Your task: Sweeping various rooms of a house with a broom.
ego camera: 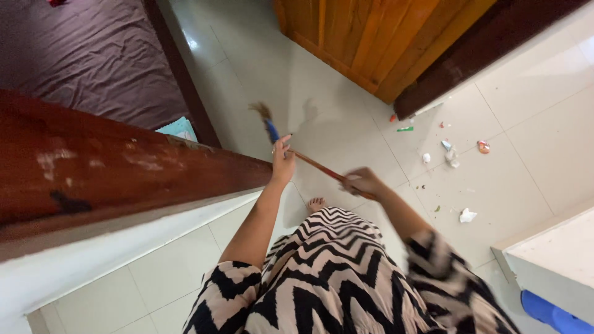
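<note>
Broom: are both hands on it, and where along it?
Yes. The left hand grips the broom near its blue collar, by the bristles. The right hand grips the reddish-brown stick farther up, toward the body.

Red-orange crumpled wrapper [483, 146] on white tiled floor [346, 93]

Pale tiled floor [346, 117] under me, glossy with light. Wooden door [371, 37] at 12 o'clock, dark bed frame [124, 167] at 9, purple sheet [86, 55] at 10, white ledge [550, 253] at 4.
</note>
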